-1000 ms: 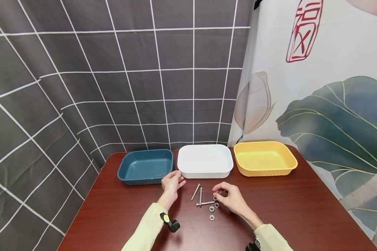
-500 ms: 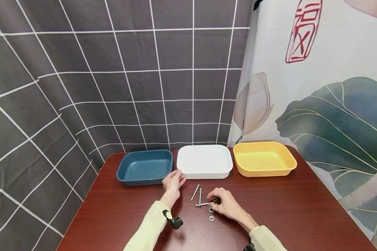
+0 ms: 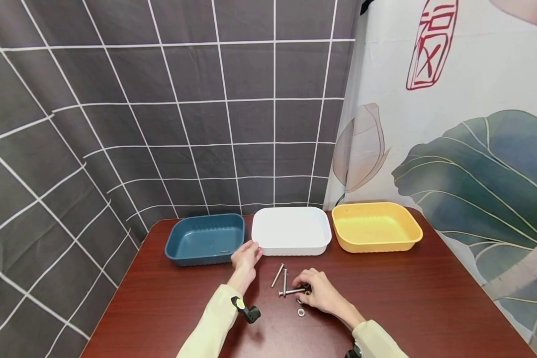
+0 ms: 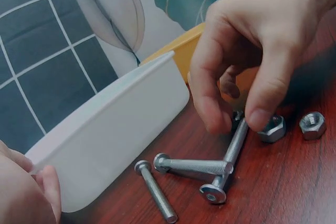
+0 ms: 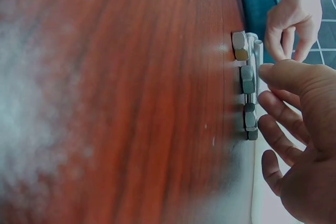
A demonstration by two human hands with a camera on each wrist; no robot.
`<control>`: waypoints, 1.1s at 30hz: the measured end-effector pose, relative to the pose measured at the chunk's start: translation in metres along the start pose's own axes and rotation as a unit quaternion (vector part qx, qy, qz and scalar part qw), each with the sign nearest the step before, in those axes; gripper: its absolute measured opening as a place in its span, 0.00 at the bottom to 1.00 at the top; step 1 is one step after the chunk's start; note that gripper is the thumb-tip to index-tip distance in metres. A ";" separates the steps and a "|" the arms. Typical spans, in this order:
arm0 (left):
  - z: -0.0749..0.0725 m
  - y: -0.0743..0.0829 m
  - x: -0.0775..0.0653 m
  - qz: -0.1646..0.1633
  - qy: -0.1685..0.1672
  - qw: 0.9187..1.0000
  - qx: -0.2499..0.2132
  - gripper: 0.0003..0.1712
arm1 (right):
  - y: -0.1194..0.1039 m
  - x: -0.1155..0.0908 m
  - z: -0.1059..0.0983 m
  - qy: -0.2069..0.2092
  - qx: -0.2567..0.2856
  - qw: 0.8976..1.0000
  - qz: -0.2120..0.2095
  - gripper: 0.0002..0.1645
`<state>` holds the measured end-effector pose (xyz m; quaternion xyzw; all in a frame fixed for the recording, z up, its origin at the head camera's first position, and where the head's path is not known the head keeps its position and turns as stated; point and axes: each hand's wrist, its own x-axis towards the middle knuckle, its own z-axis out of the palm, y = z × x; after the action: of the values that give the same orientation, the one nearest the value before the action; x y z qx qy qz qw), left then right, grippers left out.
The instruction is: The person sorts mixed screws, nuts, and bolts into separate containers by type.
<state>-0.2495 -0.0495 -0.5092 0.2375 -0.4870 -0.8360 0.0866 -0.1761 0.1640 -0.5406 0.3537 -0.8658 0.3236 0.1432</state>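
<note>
Bolts and hex nuts on a tabletop. At the lower centre of the head view, the horizontal bolt is lying beneath the near end of the lengthwise bolt; the slanted bolt is resting just beside them, at left. Hex nuts are sitting around and below the horizontal bolt's right end, some partly hidden. The right hand is arching over that end, thumb and index finger standing apart on either side of it; contact cannot be told. The left hand is touching the lower left corner of the white tray; whether it is pinching the wall cannot be told. Judged from this layout, a brushing fingertip could be setting the crossed bolts rolling, and an uneven pinch could be sending a nut skidding. The blue tray is standing left of the white one, the yellow tray right. At the upper right, the curtain is bearing a red seal with stylised characters, not surely legible; no brand is showing readably.
</note>
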 end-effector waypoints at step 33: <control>0.003 0.003 0.002 -0.011 -0.008 1.000 -0.006 0.26 | 0.006 0.013 0.009 -0.022 0.007 1.000 -0.013 0.12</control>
<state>-0.2527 -0.0499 -0.5061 0.2361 -0.4802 -0.8415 0.0750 -0.1899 0.1551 -0.5440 0.3727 -0.8620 0.3196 0.1261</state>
